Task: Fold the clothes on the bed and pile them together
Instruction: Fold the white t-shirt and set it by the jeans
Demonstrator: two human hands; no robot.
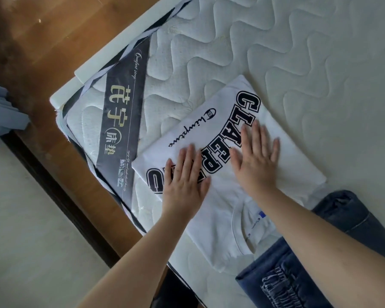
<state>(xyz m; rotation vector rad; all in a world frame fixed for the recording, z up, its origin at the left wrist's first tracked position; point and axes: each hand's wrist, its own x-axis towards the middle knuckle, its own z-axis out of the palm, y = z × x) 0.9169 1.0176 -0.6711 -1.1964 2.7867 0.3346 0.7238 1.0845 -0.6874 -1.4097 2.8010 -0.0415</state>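
A white T-shirt (211,130) with big black block letters lies folded into a rectangle on the quilted mattress (309,63), near its corner. My left hand (183,177) lies flat on the shirt's near left part, fingers straight and spread. My right hand (256,158) presses flat on the shirt's right part, beside the lettering. A second white garment (227,236) with a round neckline lies under the folded shirt, toward me. Folded blue jeans (298,274) lie at the lower right, partly hidden by my right forearm.
The mattress corner carries a dark label band (122,121) with printed characters. A white bed frame (111,47) edges it. Beyond lie wooden floor (42,41), a pale rug (20,218) and blue-grey fabric (2,107) at the far left.
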